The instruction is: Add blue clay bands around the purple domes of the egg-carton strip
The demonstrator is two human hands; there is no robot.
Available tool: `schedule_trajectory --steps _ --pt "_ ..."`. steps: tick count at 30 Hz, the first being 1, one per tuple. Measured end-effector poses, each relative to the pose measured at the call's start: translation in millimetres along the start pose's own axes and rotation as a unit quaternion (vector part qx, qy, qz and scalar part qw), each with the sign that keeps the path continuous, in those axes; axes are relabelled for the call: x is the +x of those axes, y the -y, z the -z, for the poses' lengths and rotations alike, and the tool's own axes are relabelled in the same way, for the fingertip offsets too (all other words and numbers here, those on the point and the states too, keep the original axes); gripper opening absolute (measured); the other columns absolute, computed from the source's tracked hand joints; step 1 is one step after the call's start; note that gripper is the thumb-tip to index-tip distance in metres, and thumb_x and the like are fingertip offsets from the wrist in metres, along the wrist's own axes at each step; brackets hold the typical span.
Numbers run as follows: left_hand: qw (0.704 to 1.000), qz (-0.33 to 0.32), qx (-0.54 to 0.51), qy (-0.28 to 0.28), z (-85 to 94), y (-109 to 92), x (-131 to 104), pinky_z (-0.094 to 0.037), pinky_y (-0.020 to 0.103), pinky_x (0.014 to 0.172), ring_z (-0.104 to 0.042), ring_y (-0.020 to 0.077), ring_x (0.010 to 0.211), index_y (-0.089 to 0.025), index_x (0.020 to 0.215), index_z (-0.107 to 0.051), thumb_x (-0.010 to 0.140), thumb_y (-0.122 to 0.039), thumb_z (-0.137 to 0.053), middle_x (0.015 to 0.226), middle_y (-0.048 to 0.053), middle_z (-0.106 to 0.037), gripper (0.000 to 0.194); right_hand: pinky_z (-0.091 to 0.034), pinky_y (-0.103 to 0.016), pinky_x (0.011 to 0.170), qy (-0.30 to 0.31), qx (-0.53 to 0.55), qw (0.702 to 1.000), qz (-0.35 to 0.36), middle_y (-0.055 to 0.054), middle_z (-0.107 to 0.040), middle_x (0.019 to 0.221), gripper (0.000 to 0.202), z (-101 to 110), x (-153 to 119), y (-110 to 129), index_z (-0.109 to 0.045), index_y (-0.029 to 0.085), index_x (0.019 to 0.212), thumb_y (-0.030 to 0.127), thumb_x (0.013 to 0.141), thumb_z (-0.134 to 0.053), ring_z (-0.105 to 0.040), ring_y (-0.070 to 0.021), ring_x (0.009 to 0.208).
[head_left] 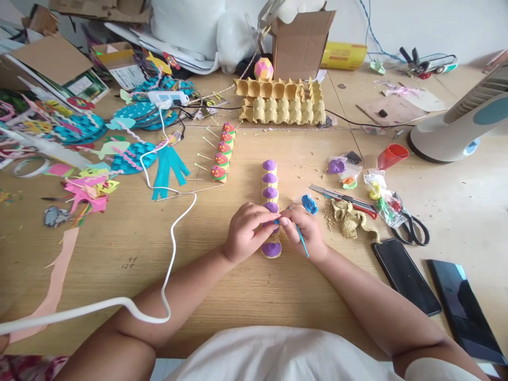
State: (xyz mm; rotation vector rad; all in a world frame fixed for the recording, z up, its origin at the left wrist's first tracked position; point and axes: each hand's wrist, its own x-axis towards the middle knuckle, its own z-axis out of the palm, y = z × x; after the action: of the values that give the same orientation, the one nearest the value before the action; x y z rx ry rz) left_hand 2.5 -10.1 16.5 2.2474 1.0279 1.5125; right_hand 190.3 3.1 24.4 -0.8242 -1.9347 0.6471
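Note:
A strip of egg carton with purple clay on its bumps lies upright in front of me, partly hidden under my hands. My left hand is closed, its thumb and fingers pinching a tiny bit of blue clay above the strip. Fingertips of my right hand meet it there. Held in the right hand is a thin blue modelling tool, slanting down toward me. Just beyond that hand sits a lump of blue clay.
A decorated carton caterpillar lies at upper left, egg cartons behind. To the right are a utility knife, carton scraps, scissors and two phones. A white cable crosses at left; a fan stands right.

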Motion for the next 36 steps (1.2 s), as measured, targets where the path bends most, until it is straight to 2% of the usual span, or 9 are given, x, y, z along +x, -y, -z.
schedule_trajectory --steps 3,8,12,18,24,30,33,36 --pt "1.000 0.003 0.001 -0.006 2.0 -1 0 -0.053 0.033 0.082 -0.071 0.0172 0.087 -0.027 0.106 -0.074 0.090 -0.018 -0.072 0.095 0.003 -0.077 0.019 -0.047 -0.035 0.070 0.006 0.016 1.000 -0.005 -0.002 -0.066 0.067 0.041 1 -1 1 -0.070 0.021 0.086 0.045 0.106 -0.043 -0.060 -0.0171 0.066" --pt "1.000 0.015 0.000 -0.015 1.5 1 -1 -0.054 0.033 0.083 -0.069 0.0171 0.088 -0.028 0.109 -0.074 0.088 -0.017 -0.073 0.095 0.003 -0.076 0.023 -0.050 -0.031 0.066 0.014 0.085 0.995 -0.047 -0.002 -0.071 0.072 0.027 1 0 5 -0.073 0.021 0.092 0.044 0.098 -0.061 -0.060 -0.0154 0.065" --pt "0.998 0.059 -0.024 -0.022 -0.8 2 -4 -0.055 0.036 0.083 -0.068 0.0194 0.089 -0.026 0.112 -0.072 0.088 -0.021 -0.073 0.100 0.006 -0.075 0.025 -0.051 -0.029 0.063 -0.001 0.108 0.991 -0.078 -0.002 -0.071 0.072 0.024 1 0 5 -0.074 0.021 0.091 0.043 0.096 -0.066 -0.060 -0.0149 0.063" --pt "0.987 0.111 -0.115 0.007 1.6 0 -8 -0.053 0.037 0.084 -0.065 0.0208 0.093 -0.022 0.114 -0.072 0.095 -0.026 -0.061 0.103 0.008 -0.072 0.022 -0.047 -0.032 0.064 -0.027 0.019 0.999 -0.035 0.000 -0.062 0.065 0.023 3 -1 0 -0.071 0.021 0.089 0.039 0.099 -0.060 -0.057 -0.0152 0.061" --pt "0.991 0.085 -0.100 0.025 1.8 -2 -7 -0.053 0.040 0.089 -0.066 0.0233 0.099 -0.023 0.114 -0.072 0.096 -0.028 -0.060 0.104 0.009 -0.073 0.023 -0.046 -0.034 0.066 -0.013 -0.017 1.000 0.000 -0.001 -0.062 0.064 0.026 2 -3 -5 -0.069 0.022 0.086 0.040 0.100 -0.057 -0.056 -0.0166 0.061" --pt "0.994 0.069 -0.083 0.023 -0.6 -3 -3 -0.053 0.038 0.083 -0.067 0.0210 0.088 -0.023 0.105 -0.073 0.089 -0.030 -0.073 0.094 0.007 -0.074 0.017 -0.044 -0.033 0.065 -0.016 -0.013 1.000 -0.009 0.000 -0.061 0.061 0.035 -1 -2 -5 -0.065 0.022 0.075 0.044 0.101 -0.056 -0.054 -0.0156 0.060" --pt "0.992 0.083 -0.090 0.017 -2.7 -1 -2 -0.053 0.036 0.079 -0.066 0.0189 0.082 -0.023 0.093 -0.072 0.085 -0.031 -0.079 0.086 0.004 -0.073 0.014 -0.043 -0.031 0.062 -0.002 0.018 1.000 -0.017 0.001 -0.058 0.058 0.039 -1 -2 -5 -0.063 0.021 0.070 0.048 0.098 -0.060 -0.052 -0.0141 0.057" --pt "0.986 0.110 -0.123 0.009 -4.3 0 -2 -0.052 0.032 0.075 -0.065 0.0170 0.079 -0.022 0.085 -0.071 0.085 -0.030 -0.080 0.081 0.003 -0.071 0.012 -0.044 -0.030 0.061 0.018 0.070 0.997 -0.030 0.001 -0.059 0.060 0.043 0 -1 -4 -0.061 0.021 0.069 0.050 0.100 -0.056 -0.054 -0.0139 0.058"
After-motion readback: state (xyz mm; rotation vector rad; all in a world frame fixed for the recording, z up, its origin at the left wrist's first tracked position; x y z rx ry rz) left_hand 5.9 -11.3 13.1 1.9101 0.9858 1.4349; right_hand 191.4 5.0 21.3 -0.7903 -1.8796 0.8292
